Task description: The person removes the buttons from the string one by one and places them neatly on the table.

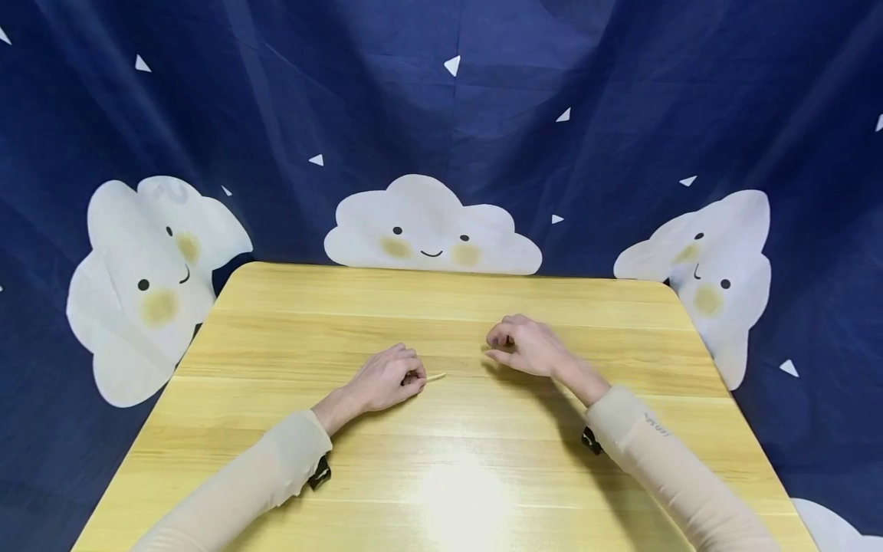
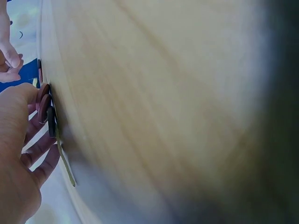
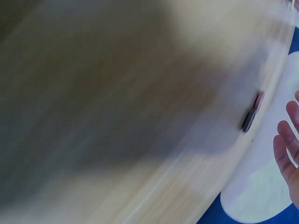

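1. Thin yellow stick [image 1: 435,376] is protruding from the fingertips of the left hand [image 1: 389,378], low over the middle of the wooden table [image 1: 345,498], and is pointing towards the right hand [image 1: 531,346].
2. Left-hand grip: thumb and finger are pinching the stick near one end; the other fingers are curling loosely.
3. Left wrist view: reddish-brown round pieces [image 2: 44,109] and a black piece [image 2: 51,122] are showing beside the left thumb and fingers. Yellowish-green strip [image 2: 67,163] is extending beyond them; whether it is the same stick, I cannot tell.
4. Right-hand grip: fingers are bending loosely, with thumb and forefinger standing apart and pinching nothing.
5. Right wrist view: a dark disc [image 3: 249,120] and a reddish disc [image 3: 259,101] are lying together on the table, near the right fingers but apart from them.
6. Pale sleeves [image 1: 234,491] are covering both forearms.
7. Dark blue backdrop [image 1: 386,100] is hanging behind the table, bearing white smiling clouds [image 1: 431,215].
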